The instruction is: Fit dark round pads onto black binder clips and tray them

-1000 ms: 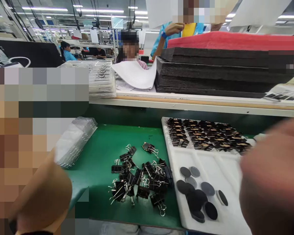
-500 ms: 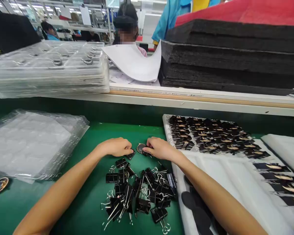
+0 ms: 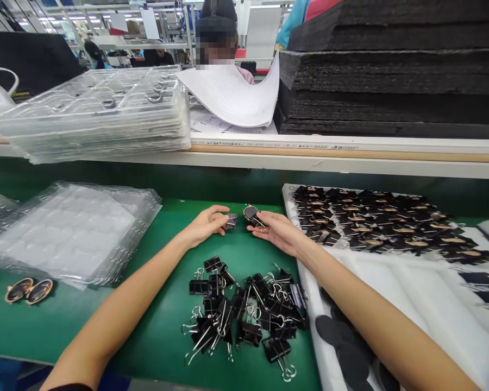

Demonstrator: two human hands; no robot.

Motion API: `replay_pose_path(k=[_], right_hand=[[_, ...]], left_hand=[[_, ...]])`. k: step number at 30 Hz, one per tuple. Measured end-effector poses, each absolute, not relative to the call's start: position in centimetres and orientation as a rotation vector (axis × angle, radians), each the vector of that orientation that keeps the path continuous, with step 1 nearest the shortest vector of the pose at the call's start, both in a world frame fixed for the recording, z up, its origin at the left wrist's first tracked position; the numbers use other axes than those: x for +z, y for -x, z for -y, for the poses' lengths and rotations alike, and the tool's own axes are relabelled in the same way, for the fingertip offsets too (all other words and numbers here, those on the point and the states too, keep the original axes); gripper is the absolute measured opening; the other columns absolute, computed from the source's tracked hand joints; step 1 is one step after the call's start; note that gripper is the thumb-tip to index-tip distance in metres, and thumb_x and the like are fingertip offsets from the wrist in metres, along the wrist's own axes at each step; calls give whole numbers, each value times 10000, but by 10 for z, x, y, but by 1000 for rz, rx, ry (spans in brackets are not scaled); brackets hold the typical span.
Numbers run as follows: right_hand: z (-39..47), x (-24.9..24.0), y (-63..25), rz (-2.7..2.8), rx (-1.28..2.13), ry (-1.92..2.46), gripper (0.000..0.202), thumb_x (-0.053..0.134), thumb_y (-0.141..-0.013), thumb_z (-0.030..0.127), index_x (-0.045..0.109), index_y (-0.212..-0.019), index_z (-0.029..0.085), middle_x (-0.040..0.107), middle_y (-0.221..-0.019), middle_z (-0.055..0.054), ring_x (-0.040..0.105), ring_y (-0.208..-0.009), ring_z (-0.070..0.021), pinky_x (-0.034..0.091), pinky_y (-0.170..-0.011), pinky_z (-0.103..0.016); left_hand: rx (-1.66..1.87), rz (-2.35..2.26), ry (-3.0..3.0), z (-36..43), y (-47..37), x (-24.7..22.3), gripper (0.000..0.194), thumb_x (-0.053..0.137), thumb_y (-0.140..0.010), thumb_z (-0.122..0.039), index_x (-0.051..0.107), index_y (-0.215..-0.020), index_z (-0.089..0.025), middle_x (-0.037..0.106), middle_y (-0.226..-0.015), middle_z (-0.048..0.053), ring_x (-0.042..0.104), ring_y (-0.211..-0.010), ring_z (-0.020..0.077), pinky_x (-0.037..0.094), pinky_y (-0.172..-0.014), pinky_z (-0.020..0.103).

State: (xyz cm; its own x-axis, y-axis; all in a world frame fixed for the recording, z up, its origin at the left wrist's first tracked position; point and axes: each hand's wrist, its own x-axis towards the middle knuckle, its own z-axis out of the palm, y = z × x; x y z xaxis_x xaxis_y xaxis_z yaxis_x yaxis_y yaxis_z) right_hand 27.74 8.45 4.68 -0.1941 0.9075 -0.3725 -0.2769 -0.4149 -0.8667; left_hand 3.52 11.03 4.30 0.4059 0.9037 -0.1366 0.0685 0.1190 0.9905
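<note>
My left hand (image 3: 208,224) pinches a black binder clip (image 3: 231,221) above the green table (image 3: 163,315). Close by on the right, my right hand (image 3: 277,231) is closed on a round gold-rimmed piece (image 3: 251,213) with a dark face and a black clip on it. The two held items are apart. Below both hands lies a loose pile of black binder clips (image 3: 248,326) with silver handles. Round dark pads (image 3: 352,364) lie partly under my right forearm.
Clipped pieces stand in rows on a white tray (image 3: 287,206) at the right. Clear plastic trays (image 3: 65,233) and sunglasses (image 3: 28,291) lie left. A shelf (image 3: 236,157) crosses behind, bearing black foam sheets (image 3: 391,98). A person (image 3: 220,38) is beyond.
Both hands have lifted a little, and the clip in my left hand now shows more fully. The view has shifted left, bringing the whole sunglasses into sight.
</note>
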Motion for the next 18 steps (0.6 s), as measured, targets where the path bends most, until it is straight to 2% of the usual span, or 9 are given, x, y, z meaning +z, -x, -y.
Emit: replay_pose_path(k=[3, 6, 8, 11, 14, 18], right_hand=[[-82, 52, -275, 739, 1850, 1129, 161, 738, -845, 245, 605, -928, 206, 712, -961, -52, 717, -762, -161, 544, -582, -244], [-79, 51, -272, 929, 1758, 1144, 343, 829, -755, 300, 591, -988, 215, 700, -946, -29, 632, -700, -122, 427, -503, -209], [-76, 48, -269, 1119, 1610, 1171, 466, 890, -676, 345, 582, -998, 210, 700, -953, -20, 605, -723, -123, 419, -547, -220], [-74, 43, -266, 1336, 1366, 1216, 515, 917, -602, 384, 580, -945, 198, 680, -902, 7, 587, -770, -140, 457, -682, -264], [-74, 38, -265, 1422, 1219, 1231, 490, 897, -609, 416, 591, -923, 198, 660, -868, 17, 573, -788, -158, 461, -752, -298], [-78, 36, -267, 1364, 1180, 1220, 504, 889, -612, 459, 603, -942, 207, 675, -892, -2, 596, -833, -190, 472, -788, -323]], left_hand=[[920, -908, -1241, -107, -40, 32, 730, 854, -716, -591, 577, -1234, -158, 608, -878, 17, 609, -770, 135, 533, -691, 281], [917, -899, -1315, -102, -45, 31, 702, 841, -736, -587, 575, -1214, -147, 598, -842, 3, 596, -722, 119, 500, -648, 257], [897, -910, -1371, -99, -49, 33, 663, 833, -757, -564, 571, -1203, -149, 599, -847, 4, 602, -723, 116, 487, -654, 251], [883, -914, -1414, -93, -54, 32, 610, 836, -770, -516, 567, -1186, -159, 599, -875, 6, 606, -748, 114, 495, -699, 256], [859, -907, -1464, -92, -55, 29, 600, 823, -784, -507, 569, -1203, -160, 603, -926, 20, 592, -737, 102, 504, -721, 261], [805, -925, -1554, -96, -51, 24, 635, 779, -809, -556, 586, -1256, -149, 642, -1097, 98, 634, -766, 128, 537, -746, 296]])
